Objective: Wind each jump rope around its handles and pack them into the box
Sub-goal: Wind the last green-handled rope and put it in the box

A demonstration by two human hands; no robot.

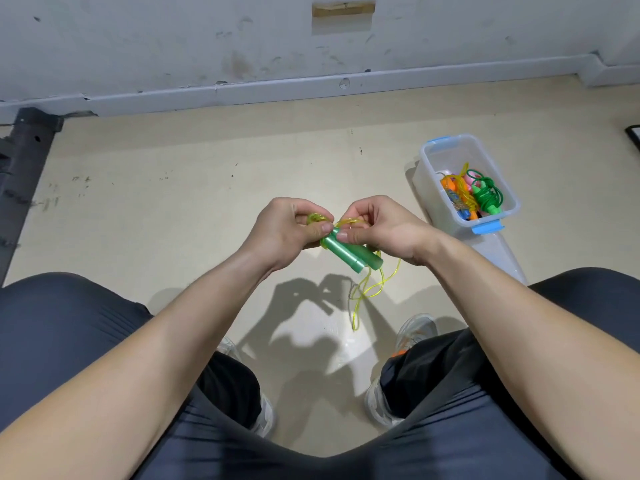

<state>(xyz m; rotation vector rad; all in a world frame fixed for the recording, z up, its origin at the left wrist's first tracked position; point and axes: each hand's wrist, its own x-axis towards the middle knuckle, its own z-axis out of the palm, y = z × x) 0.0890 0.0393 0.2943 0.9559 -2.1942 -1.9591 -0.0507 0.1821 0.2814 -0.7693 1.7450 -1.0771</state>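
Two green handles of a jump rope lie side by side between my hands, above the floor. My left hand grips their upper end, with yellow cord coils under its fingers. My right hand pinches the translucent yellow cord by the handles. A loose stretch of the yellow cord hangs down below the handles. The clear plastic box with blue clips stands on the floor to the right, holding several wound ropes in green, orange and yellow.
I sit with my knees apart, my shoes on the beige floor. The box's clear lid lies beside my right leg. A grey wall with a skirting board runs ahead. A dark frame stands at the left.
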